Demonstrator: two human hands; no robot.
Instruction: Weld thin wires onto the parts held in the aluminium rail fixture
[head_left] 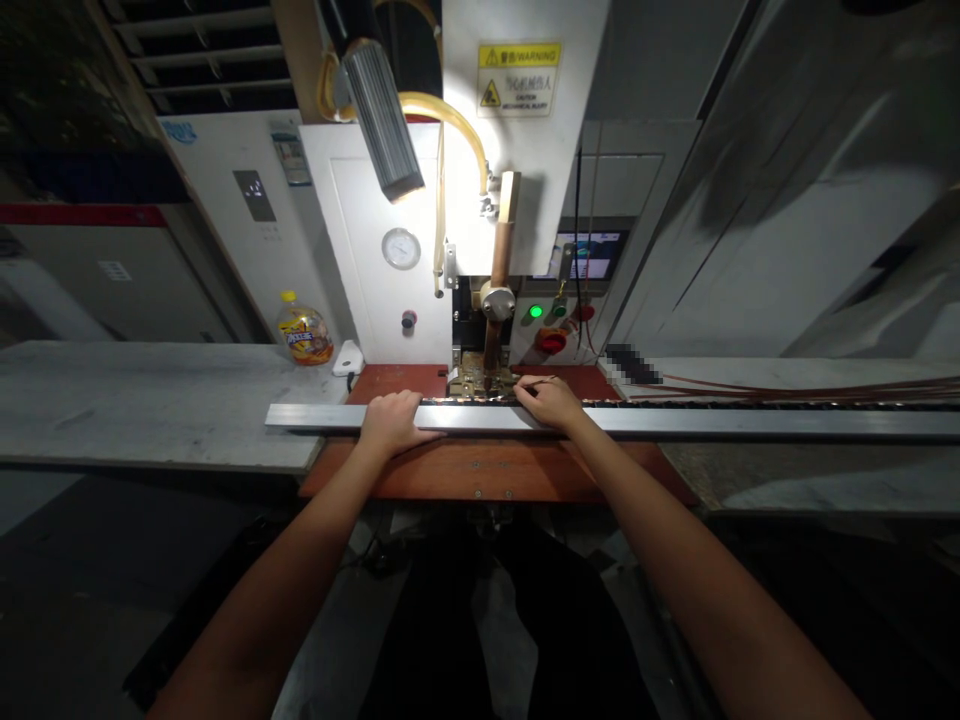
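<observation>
Our long, straight silver metal bar (480, 418) lies across the reddish-brown board (487, 472), just before the upright copper-coloured rod (501, 255). It looks stiff, smooth and unwieldy, best held on both sides of that rod. Our left hand (390, 422) clasps it, thumb along the near side; our right (550, 402) curls at its far edge, but we cannot tell what the fingertips pinch.
</observation>
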